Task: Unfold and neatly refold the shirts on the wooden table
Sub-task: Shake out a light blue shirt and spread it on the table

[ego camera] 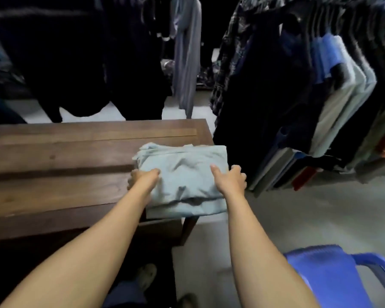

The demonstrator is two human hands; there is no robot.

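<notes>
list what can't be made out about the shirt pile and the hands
Head view only:
- Shirt count in the pale blue pile: layers blur together.
- Left hand and right hand fingertips: curled round the pile's sides, hidden by the hands.
- Hanging clothes: too dark.
- Blue chair: cut off by the frame edge.

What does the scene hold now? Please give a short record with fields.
surface: wooden table
item: folded light blue shirts, on the table's right end
left hand: grips the pile's left side, thumb on top
right hand: grips the pile's right side, thumb on top
nearby: hanging clothes behind and to the right; blue plastic chair on the floor
</notes>
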